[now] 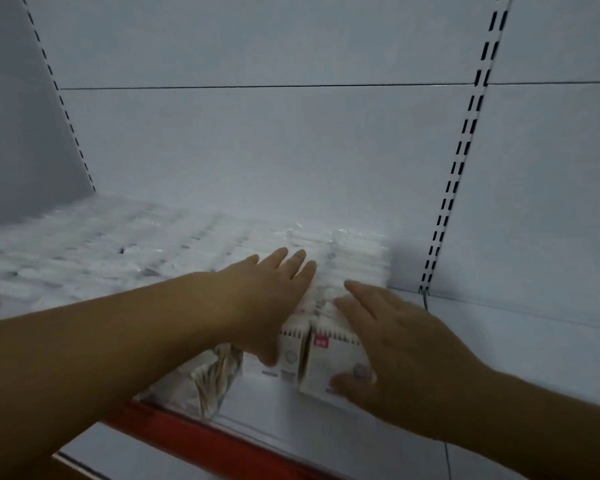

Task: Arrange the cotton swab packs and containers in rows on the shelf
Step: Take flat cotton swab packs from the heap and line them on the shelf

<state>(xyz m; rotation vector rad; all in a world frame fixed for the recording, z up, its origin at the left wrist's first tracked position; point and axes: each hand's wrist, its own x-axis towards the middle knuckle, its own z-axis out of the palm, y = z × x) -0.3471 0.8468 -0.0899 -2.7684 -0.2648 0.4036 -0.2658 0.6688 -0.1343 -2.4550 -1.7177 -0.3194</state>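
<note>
Rows of white cotton swab packs [125, 251] cover the left and middle of the white shelf [499, 341], blurred by motion. The rightmost row [357, 261] runs front to back. My left hand [271, 289] lies flat with straight fingers against its left side and top. My right hand [388, 344] lies over the row's right side, fingers straight on top, thumb pressing the front face of the nearest pack [329, 362], which bears a red label. A clear bag of wooden-stick swabs [215, 375] sits at the shelf front, partly hidden under my left forearm.
The shelf has a red front rail [222, 441] with a clear lip. A slotted upright [454, 174] rises at the right, another slotted upright [59, 95] at the left. Bare shelf surface lies right of the last row. A white back panel [257, 150] stands behind.
</note>
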